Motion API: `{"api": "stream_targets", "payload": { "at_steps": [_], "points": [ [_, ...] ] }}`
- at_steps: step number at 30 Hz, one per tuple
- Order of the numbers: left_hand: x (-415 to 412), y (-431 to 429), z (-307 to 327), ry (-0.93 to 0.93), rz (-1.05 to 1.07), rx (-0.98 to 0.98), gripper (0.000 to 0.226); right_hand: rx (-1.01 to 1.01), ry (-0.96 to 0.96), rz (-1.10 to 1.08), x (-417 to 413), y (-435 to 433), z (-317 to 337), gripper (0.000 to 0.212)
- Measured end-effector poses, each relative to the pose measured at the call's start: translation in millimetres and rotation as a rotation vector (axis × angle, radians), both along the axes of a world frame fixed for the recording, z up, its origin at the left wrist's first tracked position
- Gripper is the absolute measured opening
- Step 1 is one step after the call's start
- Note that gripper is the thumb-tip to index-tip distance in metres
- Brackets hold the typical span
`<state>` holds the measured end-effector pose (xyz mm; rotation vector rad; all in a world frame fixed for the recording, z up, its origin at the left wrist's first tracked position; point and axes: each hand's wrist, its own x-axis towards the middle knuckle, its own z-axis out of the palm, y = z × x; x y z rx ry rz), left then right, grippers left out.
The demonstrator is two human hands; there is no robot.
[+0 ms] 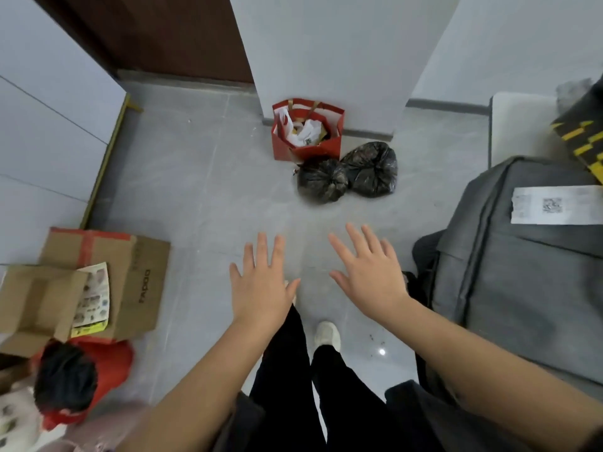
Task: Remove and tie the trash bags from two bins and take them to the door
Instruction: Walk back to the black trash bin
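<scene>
glossy grey tile floor point(202, 197) | two crinkled black trash bags point(347, 172) | hands flat

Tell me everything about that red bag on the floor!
The red bag looks like stiff paper, with a white inside and brownish handles. It stands upright and open on the grey floor, its back against the foot of the white wall. Crumpled white and yellowish wrappers fill it. A tied black trash bag lies in front and seems to touch its lower edge.
</scene>
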<state>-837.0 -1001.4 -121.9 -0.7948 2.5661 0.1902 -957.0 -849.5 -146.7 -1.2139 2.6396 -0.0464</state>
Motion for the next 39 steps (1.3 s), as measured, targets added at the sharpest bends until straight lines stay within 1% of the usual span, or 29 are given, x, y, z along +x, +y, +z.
{"api": "stream_targets", "payload": {
  "at_steps": [6, 11, 14, 19, 23, 27, 30, 34, 39],
  "points": [
    [72, 78, 19, 0.016, 0.066, -0.025, 0.076, -0.023, 0.056, 0.127, 62, 64, 22, 0.066],
    [121, 130, 23, 0.069, 0.145, -0.047, 0.074, -0.058, 0.067, 0.161, 108, 108, 26, 0.064],
    [159, 164, 26, 0.086, 0.145, -0.088, 0.074, -0.070, 0.080, 0.184, 145, 143, 27, 0.065],
    [232, 234, 35, 0.092, 0.128, -0.105, 0.075, -0.079, 0.078, 0.181, 213, 215, 29, 0.063],
    [282, 296, 45, 0.095, 0.176, -0.112, 0.075, -0.064, 0.055, 0.216, 253, 273, 34, 0.061],
    [313, 355, 52, 0.094, 0.247, -0.096, 0.074, -0.043, 0.052, 0.280, 274, 325, 41, 0.059],
    [325, 402, 52, 0.105, 0.313, -0.087, 0.073, -0.062, 0.067, 0.329, 280, 360, 42, 0.059],
    [326, 470, 45, 0.088, 0.420, -0.099, 0.074, -0.074, 0.073, 0.440, 273, 408, 40, 0.058],
    [319, 566, 34, 0.030, 0.478, -0.094, 0.073, -0.103, 0.073, 0.550, 263, 480, 39, 0.060]
  ]
}}
